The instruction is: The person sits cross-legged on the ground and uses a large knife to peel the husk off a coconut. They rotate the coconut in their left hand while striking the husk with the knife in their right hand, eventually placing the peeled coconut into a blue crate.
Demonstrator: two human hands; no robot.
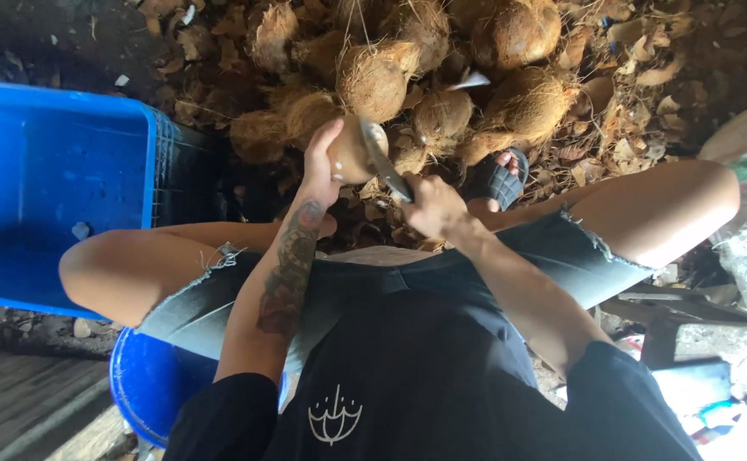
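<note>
Head view, looking down on a seated person's lap and knees. A brown coconut [352, 149] is gripped in the left hand [322, 166], fingers wrapped round its near side, so it is steadied in the air in front of the knees. A knife [383, 162] is clenched in the right hand [429, 205], its blade laid against the coconut's right side, angled as if for paring the shell. A heap of husked coconuts [441, 77] and dry husk scraps [638, 60] lies on the ground just beyond, within reach. A blue crate [58, 179] is set beside the left knee, and a blue bucket [147, 384] is partly hidden below the left thigh.
</note>
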